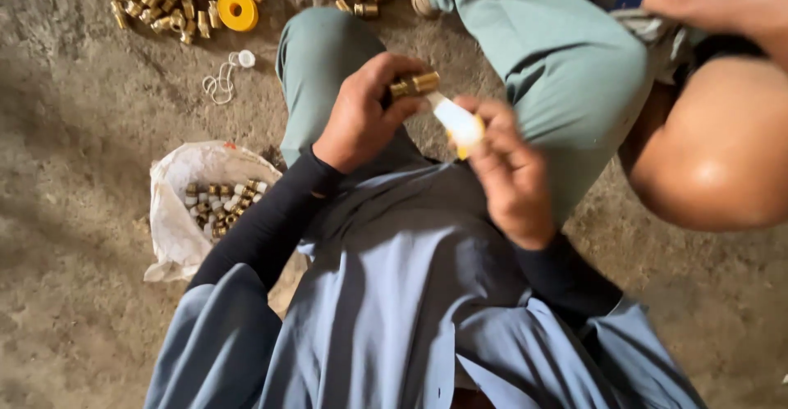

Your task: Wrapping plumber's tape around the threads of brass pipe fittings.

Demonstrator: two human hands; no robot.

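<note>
While a brass fitting (414,85) is gripped in the left hand (361,117), a yellow-and-white tape roll (460,126) is pinched in the right hand (509,171), just right of the fitting. Left of the fitting, a white sack (176,220) of fittings is seen.

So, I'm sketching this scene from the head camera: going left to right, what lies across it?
White plastic bag of small brass fittings → left hand holding a brass fitting → right hand with a yellow-and-white tape roll → another person's bare knee.
</note>
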